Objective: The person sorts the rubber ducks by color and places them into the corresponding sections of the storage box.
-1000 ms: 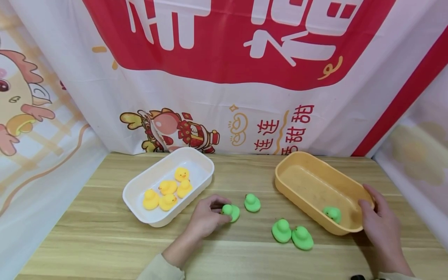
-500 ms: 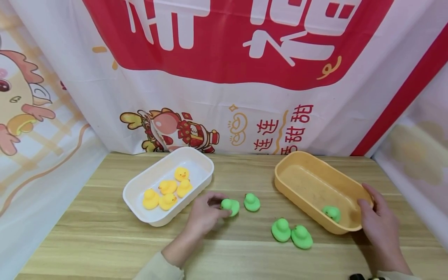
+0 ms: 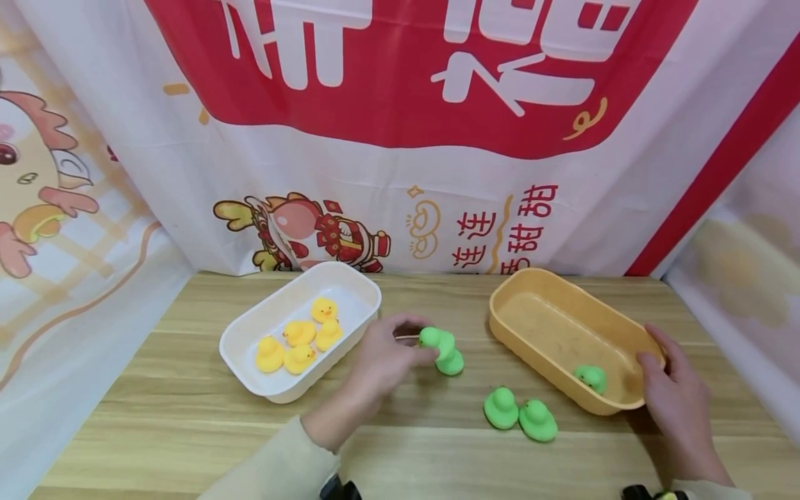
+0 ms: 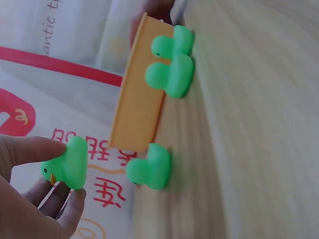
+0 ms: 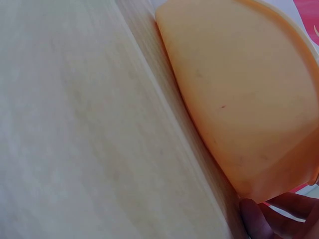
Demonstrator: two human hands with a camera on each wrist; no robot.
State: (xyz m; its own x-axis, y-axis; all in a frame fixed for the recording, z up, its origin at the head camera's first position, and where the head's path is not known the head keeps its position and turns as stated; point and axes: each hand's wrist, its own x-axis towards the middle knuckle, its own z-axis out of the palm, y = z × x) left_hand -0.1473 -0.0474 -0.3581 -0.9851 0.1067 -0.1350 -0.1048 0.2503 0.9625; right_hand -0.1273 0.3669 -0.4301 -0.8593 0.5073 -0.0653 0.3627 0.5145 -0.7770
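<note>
My left hand (image 3: 384,351) pinches a green toy duck (image 4: 75,162) between thumb and fingers, raised off the table in the left wrist view. In the head view it overlaps a second green duck (image 3: 451,364) standing on the table. Two more green ducks, a left one (image 3: 501,408) and a right one (image 3: 538,421), sit side by side nearer the front. At the right, my right hand (image 3: 678,396) grips the end of an orange plastic tub (image 3: 550,326), its thumb over the rim. Inside that tub lies one green duck (image 3: 591,378).
A white tub (image 3: 340,281) with several yellow ducks (image 3: 270,355) stands at the left, close to my left forearm. Printed cloth (image 3: 400,173) hangs behind the wooden table (image 3: 425,451) and along both sides.
My left hand has picked up the green duck and carried it up and to the right, over toward the neighbouring duck. My right hand stays on the orange tub.
</note>
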